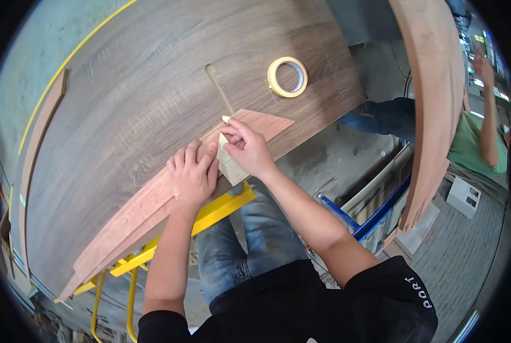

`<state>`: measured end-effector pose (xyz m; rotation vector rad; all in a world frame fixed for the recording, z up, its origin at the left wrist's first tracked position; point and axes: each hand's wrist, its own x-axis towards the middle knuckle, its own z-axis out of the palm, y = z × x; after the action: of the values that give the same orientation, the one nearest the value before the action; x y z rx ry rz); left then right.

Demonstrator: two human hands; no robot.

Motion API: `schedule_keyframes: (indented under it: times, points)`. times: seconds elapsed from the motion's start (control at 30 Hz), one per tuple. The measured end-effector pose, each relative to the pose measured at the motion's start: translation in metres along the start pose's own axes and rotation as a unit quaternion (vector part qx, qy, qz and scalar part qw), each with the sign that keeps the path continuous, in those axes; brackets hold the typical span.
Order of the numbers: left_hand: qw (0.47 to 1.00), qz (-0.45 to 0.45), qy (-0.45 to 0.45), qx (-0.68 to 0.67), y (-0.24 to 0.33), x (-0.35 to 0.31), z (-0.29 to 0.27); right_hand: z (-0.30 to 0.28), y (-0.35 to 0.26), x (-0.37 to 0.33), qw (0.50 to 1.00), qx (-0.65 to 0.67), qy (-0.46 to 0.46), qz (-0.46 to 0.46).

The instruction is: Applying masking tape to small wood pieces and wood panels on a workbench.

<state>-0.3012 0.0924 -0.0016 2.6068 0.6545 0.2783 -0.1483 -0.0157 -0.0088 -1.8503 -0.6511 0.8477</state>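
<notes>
Long pinkish wood strips (124,226) lie side by side along the near edge of the brown wood-grain board. My left hand (192,171) rests flat on them, fingers spread, its thumb against a pale, pointed piece (231,163). Whether that piece is masking tape or thin wood I cannot tell. Just right of it my right hand (247,146) is closed, with a small pale-yellow piece (226,119) sticking out at its fingertips. Its kind is too small to make out. Past both hands the strips end in a slanted point.
A roll of masking tape (288,77) lies on the board (152,74), right of a narrow slot (219,88). A curved wood strip (41,137) is at far left. Yellow metal framing (224,207) runs beneath the near edge. A tall curved wood panel (435,97) and another person (478,137) are at right.
</notes>
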Motion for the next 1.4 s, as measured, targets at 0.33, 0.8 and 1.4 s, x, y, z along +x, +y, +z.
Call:
schedule_keyframes:
  times: [0.33,0.8,1.4]
  points:
    - [1.0,0.003,0.012,-0.026,0.005,0.005,-0.01,-0.072,-0.016,0.035,0.871,-0.379,0.275,-0.147]
    - [1.0,0.011,0.017,-0.015,0.011,-0.002,-0.004,-0.079,-0.021,0.006,0.892,-0.369,0.238,-0.11]
    - [1.0,0.006,0.023,-0.002,-0.003,-0.001,-0.001,-0.372,-0.361,0.357,0.826,-0.505,0.076,-0.238]
